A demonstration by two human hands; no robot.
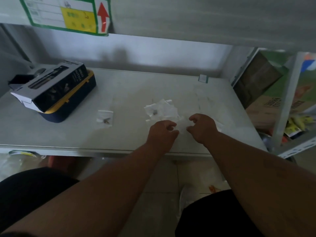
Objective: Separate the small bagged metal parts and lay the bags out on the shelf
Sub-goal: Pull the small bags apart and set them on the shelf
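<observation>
On the grey shelf (68, 134) lies one small clear bag (105, 118) with dark metal parts, apart to the left. A loose pile of clear bags (161, 109) sits at the middle, just beyond my hands. My left hand (161, 133) and my right hand (202, 128) are side by side near the front edge, fingers curled, and both pinch a clear bag (181, 127) stretched between them. The image is blurred, so the bag's contents do not show.
A black and grey box (51, 88) lies on a navy and yellow case (75, 101) at the back left. A small white tag (203, 78) stands at the back right. Cardboard boxes (266, 106) sit beyond the right upright. Another shelf hangs overhead.
</observation>
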